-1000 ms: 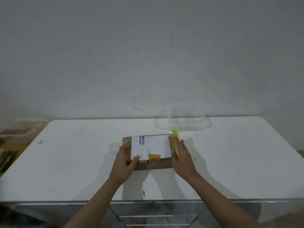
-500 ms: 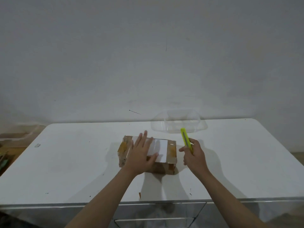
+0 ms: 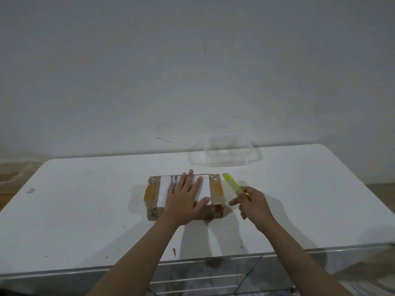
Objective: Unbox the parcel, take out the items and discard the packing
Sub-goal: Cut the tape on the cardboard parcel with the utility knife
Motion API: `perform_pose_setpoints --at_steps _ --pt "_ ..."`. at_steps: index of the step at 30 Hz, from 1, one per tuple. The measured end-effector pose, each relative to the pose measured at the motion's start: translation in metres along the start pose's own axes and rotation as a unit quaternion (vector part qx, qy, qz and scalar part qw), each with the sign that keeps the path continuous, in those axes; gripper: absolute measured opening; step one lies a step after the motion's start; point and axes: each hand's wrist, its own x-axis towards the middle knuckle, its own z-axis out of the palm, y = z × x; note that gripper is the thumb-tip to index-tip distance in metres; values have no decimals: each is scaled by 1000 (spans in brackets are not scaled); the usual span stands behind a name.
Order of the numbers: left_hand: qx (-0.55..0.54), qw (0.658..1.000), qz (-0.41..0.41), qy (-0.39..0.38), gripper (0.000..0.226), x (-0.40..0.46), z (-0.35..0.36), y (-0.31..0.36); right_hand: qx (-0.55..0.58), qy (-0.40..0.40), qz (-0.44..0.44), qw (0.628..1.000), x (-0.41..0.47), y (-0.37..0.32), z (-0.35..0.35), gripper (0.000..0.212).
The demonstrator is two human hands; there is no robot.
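A taped brown cardboard parcel (image 3: 152,194) with a white shipping label lies flat in the middle of the white table (image 3: 74,210). My left hand (image 3: 184,199) rests palm down on top of it, fingers spread over the label. Just right of the parcel, my right hand (image 3: 254,205) grips a yellow-green utility knife (image 3: 232,184), its tip pointing away toward the parcel's far right corner. The blade is too small to make out.
A clear plastic container (image 3: 226,153) stands at the table's back edge against the grey wall. A small orange scrap (image 3: 174,252) lies near the front edge. Brown clutter (image 3: 12,174) sits beyond the table's left side.
My left hand went from gripping the parcel's left end to lying flat on top. My right hand drew the knife off the parcel's right edge and now holds it beside the box.
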Motion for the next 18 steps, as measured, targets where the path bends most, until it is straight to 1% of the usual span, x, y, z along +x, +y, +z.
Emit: perform_pose_setpoints --at_steps 6,10,18 --pt "9 1000 -11 17 75 1 5 1 -26 -5 -21 999 -1 0 -4 24" --pt "7 1000 -9 19 74 0 6 1 -19 -15 -23 999 0 -3 -3 25" --pt "-2 1000 -7 24 77 0 6 2 -6 7 -43 999 3 2 -4 25"
